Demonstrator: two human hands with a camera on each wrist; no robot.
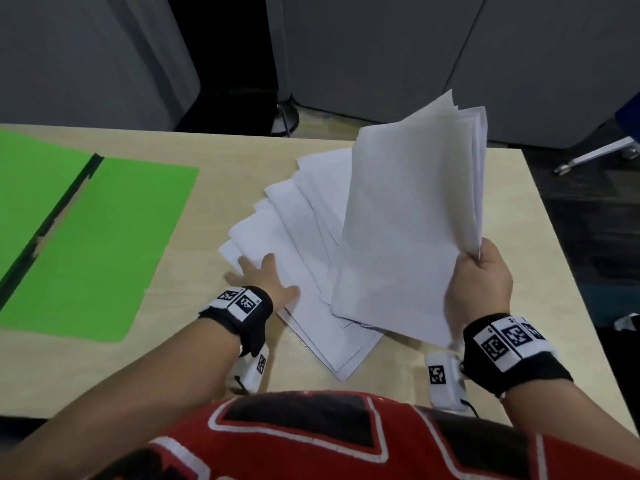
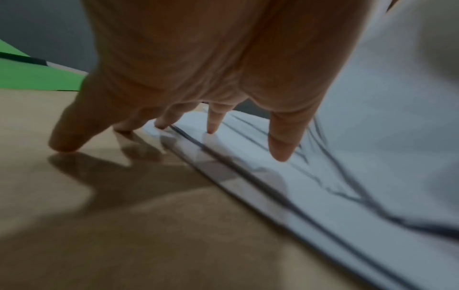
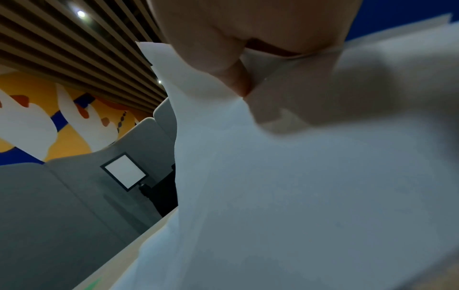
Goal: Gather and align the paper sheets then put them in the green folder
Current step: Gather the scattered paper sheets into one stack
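Right hand (image 1: pixel 479 285) clenched round lifted bundle of sheets (image 1: pixel 412 216), raised at right; left hand (image 1: pixel 263 278) flat, fingers spread on fanned sheets (image 1: pixel 294 216) mid-table (image 1: pixel 214 150); green folder (image 1: pixel 104 244) open, far left.

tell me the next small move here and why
Probably the left hand should sweep the fanned sheets toward the lifted stack that the right hand grips. Its spread fingers already press the fan's edge on the table, and the green folder lies open, empty.
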